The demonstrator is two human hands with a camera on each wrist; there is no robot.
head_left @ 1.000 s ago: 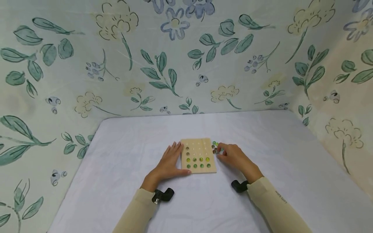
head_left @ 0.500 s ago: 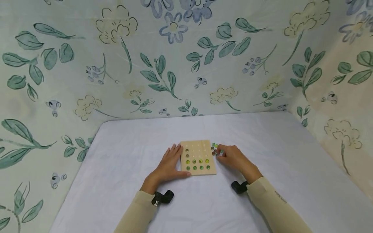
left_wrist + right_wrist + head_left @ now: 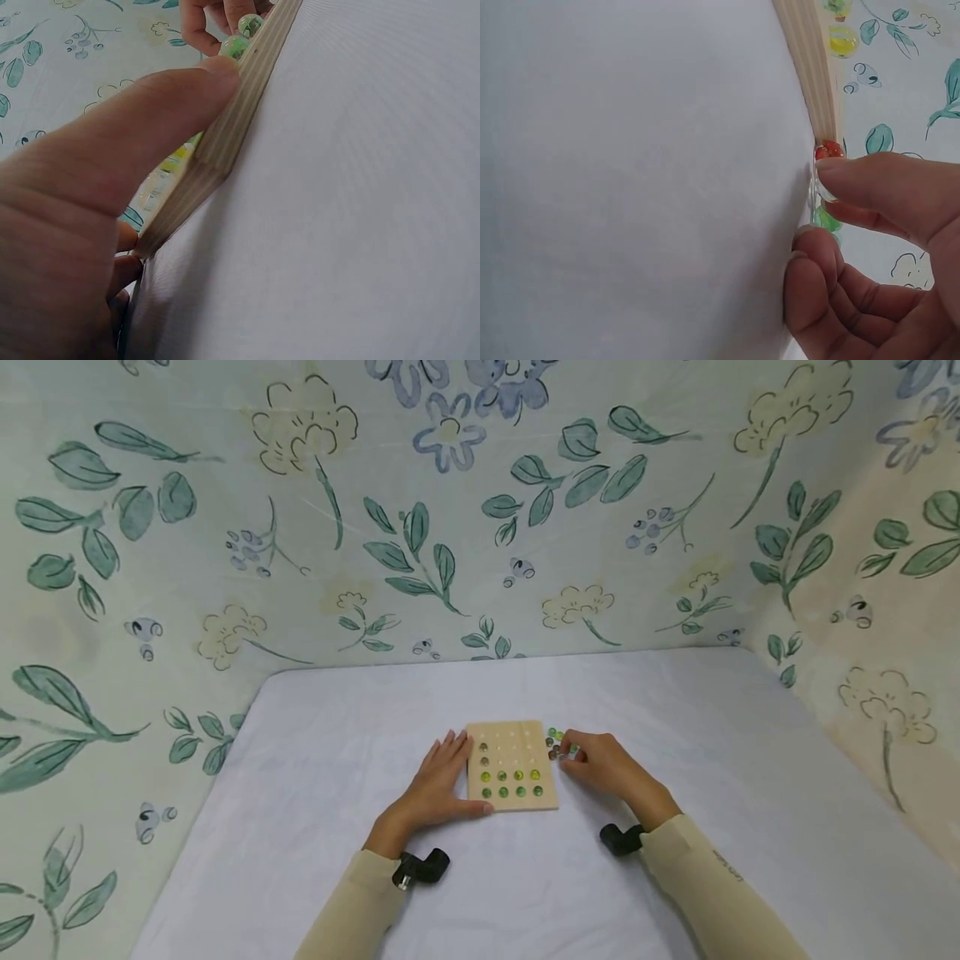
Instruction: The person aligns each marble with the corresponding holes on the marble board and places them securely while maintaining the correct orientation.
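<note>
A square wooden board (image 3: pixel 513 737) with rows of small hollows lies on the table. Green and yellow glass marbles (image 3: pixel 503 792) fill its two near rows, and two brownish ones (image 3: pixel 483 755) sit in the left column. My left hand (image 3: pixel 432 789) rests along the board's left side, fingers straight, thumb on the near corner. Beside the board's right edge, my right hand (image 3: pixel 606 767) reaches into a small cluster of loose marbles (image 3: pixel 552 742). In the right wrist view its thumb and index finger pinch a clear marble (image 3: pixel 827 194), mostly hidden, close to a red marble (image 3: pixel 829 150).
A white cloth (image 3: pixel 375 710) covers the table. Behind and at the sides hangs a floral curtain (image 3: pixel 480 552). Each wrist wears a black camera, such as the left one (image 3: pixel 431 866).
Both hands keep nearly the same places, the right one staying at the loose marbles. The head view has shifted slightly, and the marbles on the board are unchanged.
</note>
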